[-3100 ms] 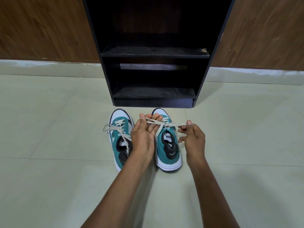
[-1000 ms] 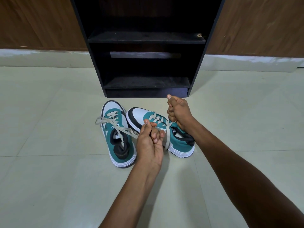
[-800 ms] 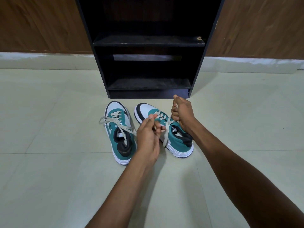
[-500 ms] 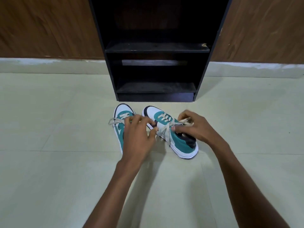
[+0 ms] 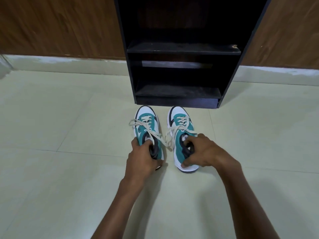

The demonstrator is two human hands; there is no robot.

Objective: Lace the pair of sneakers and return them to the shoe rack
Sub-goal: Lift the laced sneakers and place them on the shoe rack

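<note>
Left hand (image 5: 143, 159) grips left sneaker (image 5: 148, 130) heel; right hand (image 5: 202, 152) grips right sneaker (image 5: 181, 131) collar, apparently. Rack (image 5: 176, 99) beyond fingertips.

Pale tiled floor (image 5: 60, 169) meets a brown wood-panelled wall (image 5: 60, 26).

Probably a home: tiled floor (image 5: 60, 169), wood-panelled wall (image 5: 60, 26), shoe rack (image 5: 179, 50).

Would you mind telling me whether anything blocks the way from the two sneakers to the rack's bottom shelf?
Nothing visible does. Both sneakers stand on bare floor just before the rack, and its bottom shelf looks unoccupied.
</note>
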